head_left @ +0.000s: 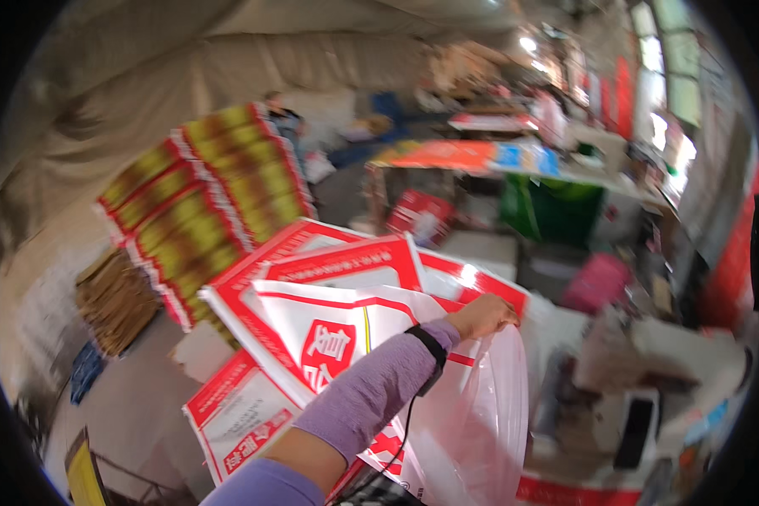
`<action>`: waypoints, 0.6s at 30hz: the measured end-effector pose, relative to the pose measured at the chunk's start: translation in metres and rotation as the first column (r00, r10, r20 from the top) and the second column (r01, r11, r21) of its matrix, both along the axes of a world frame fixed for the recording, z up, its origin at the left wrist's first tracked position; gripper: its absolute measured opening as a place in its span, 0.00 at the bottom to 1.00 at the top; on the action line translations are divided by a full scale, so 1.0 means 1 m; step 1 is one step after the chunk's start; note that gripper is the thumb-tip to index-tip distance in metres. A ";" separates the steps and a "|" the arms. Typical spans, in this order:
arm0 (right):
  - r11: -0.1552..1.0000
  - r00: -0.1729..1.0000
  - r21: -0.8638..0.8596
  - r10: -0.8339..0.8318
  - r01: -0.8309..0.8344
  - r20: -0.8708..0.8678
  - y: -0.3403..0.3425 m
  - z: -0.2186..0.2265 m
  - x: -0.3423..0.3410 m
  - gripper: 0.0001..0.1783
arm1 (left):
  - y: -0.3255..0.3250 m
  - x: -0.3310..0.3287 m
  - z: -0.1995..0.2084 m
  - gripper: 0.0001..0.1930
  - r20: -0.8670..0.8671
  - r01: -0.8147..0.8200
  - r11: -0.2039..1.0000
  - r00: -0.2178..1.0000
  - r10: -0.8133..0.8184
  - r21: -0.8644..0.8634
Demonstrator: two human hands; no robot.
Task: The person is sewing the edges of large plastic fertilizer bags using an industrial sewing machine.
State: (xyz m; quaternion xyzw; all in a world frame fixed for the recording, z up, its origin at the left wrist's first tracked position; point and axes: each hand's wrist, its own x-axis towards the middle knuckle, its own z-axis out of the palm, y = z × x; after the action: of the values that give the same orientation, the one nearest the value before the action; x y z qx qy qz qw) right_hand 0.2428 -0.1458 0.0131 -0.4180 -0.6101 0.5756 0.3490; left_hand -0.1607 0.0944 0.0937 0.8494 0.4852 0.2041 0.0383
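My left hand (484,317) reaches across from the lower left with its fingers closed on the top edge of a white and red woven sack (346,308). Clear plastic film (489,413), looking like a liner bag, hangs below my fingers on the right. My purple-sleeved forearm covers part of the sack's printed front. Beneath it lie more flat sacks (346,266), fanned out with red borders, and another sack (249,413) sticks out at the lower left. My right hand is not in view.
Tall stacks of yellow-green bundles with red edges (202,190) stand at the left, beside folded brown sacks (118,299). Behind is a long table (438,156). A pink bundle (597,282) and a dark phone-like object (634,433) lie at the right. A person (285,118) is far back.
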 end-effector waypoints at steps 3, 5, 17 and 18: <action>0.961 0.983 -0.213 -0.184 0.177 -0.010 -0.045 -0.025 0.043 0.22 | 0.040 0.052 -0.032 0.06 0.244 0.246 0.957 0.948 -0.204 -0.155; 0.886 0.938 -0.315 -0.344 0.341 0.049 -0.087 -0.100 0.077 0.22 | 0.043 0.106 -0.032 0.01 0.335 0.267 0.928 0.926 -0.173 -0.260; 0.957 0.896 0.135 -0.287 0.256 0.340 -0.089 -0.119 0.106 0.14 | 0.023 0.143 -0.078 0.12 -0.158 0.302 0.953 0.939 -0.304 -0.033; 0.962 0.919 -0.003 -0.259 0.273 0.298 -0.089 -0.109 0.100 0.11 | 0.018 0.134 -0.064 0.13 -0.119 0.362 0.931 0.924 -0.364 -0.041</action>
State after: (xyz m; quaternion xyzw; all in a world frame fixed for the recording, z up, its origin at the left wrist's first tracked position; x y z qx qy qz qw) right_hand 0.3432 -0.2351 -0.0955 -0.5857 -0.5800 0.4672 0.3197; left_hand -0.0269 0.1121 0.0302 0.9352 0.3229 0.1356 0.0526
